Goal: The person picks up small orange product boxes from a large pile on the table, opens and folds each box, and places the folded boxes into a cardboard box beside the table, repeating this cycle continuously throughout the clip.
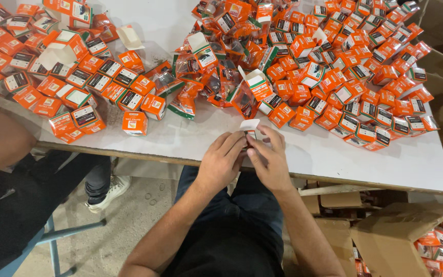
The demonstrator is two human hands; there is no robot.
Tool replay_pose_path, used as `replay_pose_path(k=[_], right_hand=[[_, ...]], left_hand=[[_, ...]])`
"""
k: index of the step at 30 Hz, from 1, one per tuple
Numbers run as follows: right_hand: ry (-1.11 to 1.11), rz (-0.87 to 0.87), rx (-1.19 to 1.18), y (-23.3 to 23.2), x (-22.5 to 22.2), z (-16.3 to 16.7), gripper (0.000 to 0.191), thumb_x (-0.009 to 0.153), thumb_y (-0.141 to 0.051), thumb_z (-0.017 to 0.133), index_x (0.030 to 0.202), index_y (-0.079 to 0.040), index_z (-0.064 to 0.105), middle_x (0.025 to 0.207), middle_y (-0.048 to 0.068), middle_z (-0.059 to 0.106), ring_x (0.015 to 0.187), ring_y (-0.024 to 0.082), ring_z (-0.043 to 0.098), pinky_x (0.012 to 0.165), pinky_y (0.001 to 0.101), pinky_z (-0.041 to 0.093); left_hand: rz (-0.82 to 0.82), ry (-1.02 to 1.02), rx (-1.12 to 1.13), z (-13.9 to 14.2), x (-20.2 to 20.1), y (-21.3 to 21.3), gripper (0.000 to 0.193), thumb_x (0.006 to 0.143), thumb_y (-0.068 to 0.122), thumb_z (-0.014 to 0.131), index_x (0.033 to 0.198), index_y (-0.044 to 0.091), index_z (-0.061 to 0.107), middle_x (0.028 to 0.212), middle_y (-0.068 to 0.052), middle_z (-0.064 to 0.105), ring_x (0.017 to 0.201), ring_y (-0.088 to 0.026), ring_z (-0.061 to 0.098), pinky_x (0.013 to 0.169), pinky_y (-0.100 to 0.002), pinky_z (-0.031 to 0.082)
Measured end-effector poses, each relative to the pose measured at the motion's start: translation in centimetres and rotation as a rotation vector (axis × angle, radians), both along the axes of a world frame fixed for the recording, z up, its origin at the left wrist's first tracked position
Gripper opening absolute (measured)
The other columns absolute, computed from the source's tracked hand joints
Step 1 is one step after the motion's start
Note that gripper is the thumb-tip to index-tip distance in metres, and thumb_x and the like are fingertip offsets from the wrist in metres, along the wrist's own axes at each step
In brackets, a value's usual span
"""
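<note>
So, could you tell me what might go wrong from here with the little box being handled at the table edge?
1. Both hands, left hand and right hand, hold the small box right over the table edge; if it slips, it would likely fall to the floor.
2. Its white flap stands open, so anything inside could drop out.
3. The heap of orange boxes reaches close to the far right edge, above the open cartons; a nudge might push some off.

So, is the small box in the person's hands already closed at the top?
No, the small box held between the left hand and the right hand has its white flap standing open.
</note>
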State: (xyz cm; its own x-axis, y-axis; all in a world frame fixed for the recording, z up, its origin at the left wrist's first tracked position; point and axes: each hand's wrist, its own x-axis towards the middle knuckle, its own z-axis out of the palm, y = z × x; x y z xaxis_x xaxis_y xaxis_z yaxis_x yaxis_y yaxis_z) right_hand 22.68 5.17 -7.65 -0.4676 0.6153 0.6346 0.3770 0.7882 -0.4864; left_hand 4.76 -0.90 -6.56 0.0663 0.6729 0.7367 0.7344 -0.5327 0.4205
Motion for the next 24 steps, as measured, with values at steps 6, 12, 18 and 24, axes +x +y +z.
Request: replay_pose_path(k=[6,12,18,24], right_hand=[[0.353,-0.063,-0.644,0.9,-1.0,-0.4,0.039,0.091,-0.002,0.069,0.126,-0.003,0.053,0.119,0.016,0.065,0.102,0.030,0.059,0.092,0.0351,0.050],[0.100,0.276,-0.256,0.7,0.7,1.0,0.041,0.086,0.007,0.063,0.125,-0.005,0.070,0.135,0.014,0.063,0.129,0.030,0.062,0.108,0.0359,0.050],[0.114,0.134,-0.296,0.0,0.1,1.0,0.032,0.088,0.000,0.073,0.119,-0.006,0.070,0.130,0.014,0.068,0.119,0.029,0.068,0.101,0.0373,0.054],[0.091,0.125,-0.290,0.1,0.3,0.6,0.026,0.090,-0.002,0.072,0.116,-0.006,0.072,0.128,0.013,0.070,0.118,0.029,0.070,0.099,0.0369,0.056]], left_hand=[[-0.046,-0.156,-0.084,-0.2,-0.1,-0.3,0.048,0.074,-0.003,0.076,0.120,0.003,0.064,0.135,-0.021,0.057,0.111,-0.034,0.068,0.087,-0.041,0.058],[-0.085,-0.225,-0.134,-1.0,-0.5,-0.3,0.043,0.076,-0.006,0.075,0.109,0.005,0.050,0.135,-0.013,0.066,0.112,-0.037,0.068,0.086,-0.041,0.059],[-0.144,-0.301,-0.254,-1.1,-0.7,0.1,0.051,0.078,-0.010,0.070,0.119,0.006,0.045,0.133,-0.014,0.067,0.110,-0.039,0.068,0.086,-0.042,0.058],[-0.150,-0.288,-0.272,-0.5,-0.9,-0.2,0.049,0.076,-0.008,0.072,0.117,0.006,0.049,0.131,-0.015,0.065,0.114,-0.039,0.066,0.090,-0.042,0.057]])
